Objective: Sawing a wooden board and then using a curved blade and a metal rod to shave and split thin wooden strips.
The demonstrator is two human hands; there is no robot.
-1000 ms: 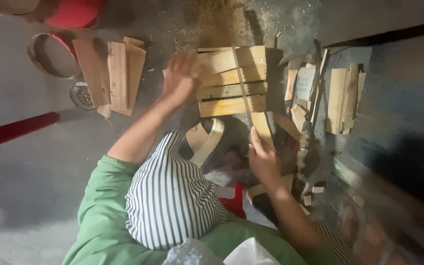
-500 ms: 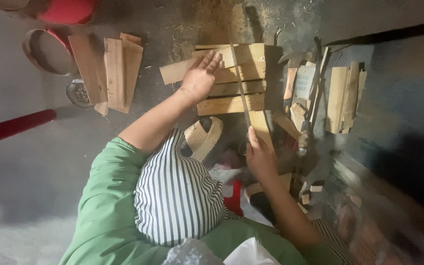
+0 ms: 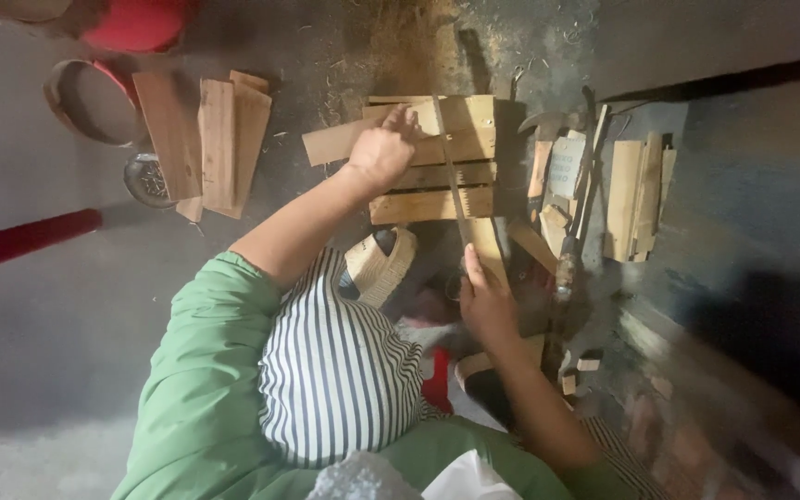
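While our left hand (image 3: 380,156) grips a plank (image 3: 340,142) on the slatted crate (image 3: 437,159), our right hand (image 3: 485,298) clasps the saw (image 3: 454,185) (blade upright); slipping could nick fingers.

Overhead view of a person seated on a dusty floor (image 3: 39,306). The left hand (image 3: 380,156) rests curled on a loose slat (image 3: 335,142) lying across the left part of a small wooden crate (image 3: 437,157). The right hand (image 3: 486,301), nearer and just right of centre, grips the near end of a hand saw (image 3: 453,181), whose blade lies across the crate's slats. Far left, several boards (image 3: 204,143) lie side by side near a round sieve (image 3: 85,97). Right of the crate, more wood offcuts (image 3: 636,194) and tools lie jumbled. A woven sandal (image 3: 380,264) shows just near the crate.
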